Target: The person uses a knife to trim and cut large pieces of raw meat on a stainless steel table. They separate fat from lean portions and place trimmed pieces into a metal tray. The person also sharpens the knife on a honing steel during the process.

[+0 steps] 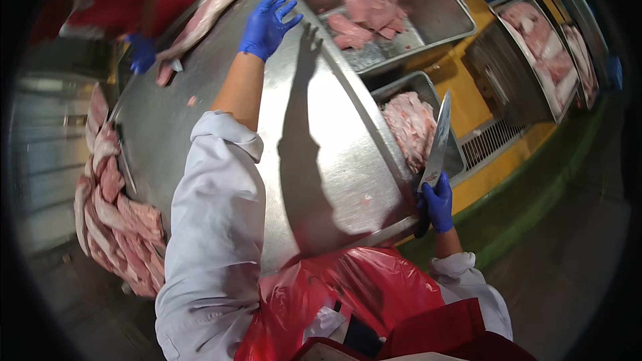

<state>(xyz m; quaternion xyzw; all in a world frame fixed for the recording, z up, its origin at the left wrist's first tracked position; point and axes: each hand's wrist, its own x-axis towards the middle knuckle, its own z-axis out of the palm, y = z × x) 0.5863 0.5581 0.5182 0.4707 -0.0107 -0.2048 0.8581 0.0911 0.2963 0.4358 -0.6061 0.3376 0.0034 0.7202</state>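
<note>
My left hand (266,28), in a blue glove, is stretched over the far part of the steel table (234,134) with its fingers spread and nothing in them. In my right hand (438,202), also blue-gloved, is a knife (438,137), its blade pointing up and away beyond the table's right edge. The blade passes over a tub of pale meat trimmings (409,127). A long pale strip of meat (207,20) lies on the far left of the table, nearest to a co-worker's blue-gloved hand (142,53). A small scrap (192,101) rests on the steel.
Large pieces of pink meat (364,7) lie in a steel bin (461,10) beyond the table's right side. Farther right stands a filled meat container (538,47). Many meat strips (117,207) are heaped at the left edge. A co-worker in a red apron (107,0) stands at the far left.
</note>
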